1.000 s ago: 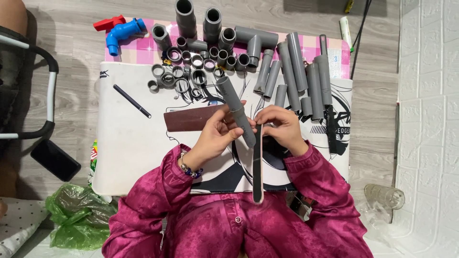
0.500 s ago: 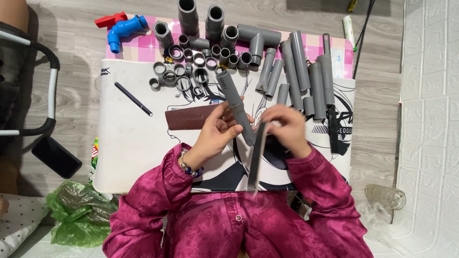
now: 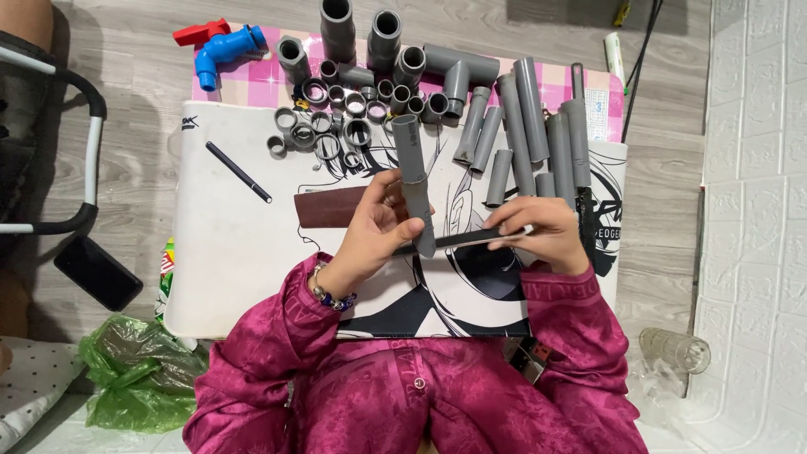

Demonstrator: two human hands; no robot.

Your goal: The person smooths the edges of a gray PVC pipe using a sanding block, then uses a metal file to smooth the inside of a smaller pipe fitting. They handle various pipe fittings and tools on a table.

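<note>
The left hand (image 3: 378, 231) grips a grey pipe (image 3: 414, 181) upright. The right hand (image 3: 542, 231) pinches a flat dark strip (image 3: 458, 242) laid across the pipe's lower end, above the printed white mat (image 3: 235, 252).

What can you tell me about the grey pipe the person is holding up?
The grey pipe is a short, straight round tube that looks like dull plastic. Its far end is open, so you can see it is hollow. It points away from the person, tilted a little. The left hand grips its lower half, fingers wrapped around it. A thin dark flat strip, pinched in the right hand, lies crosswise against its near end. It is held over the white mat, just short of the other grey pipes.
</note>
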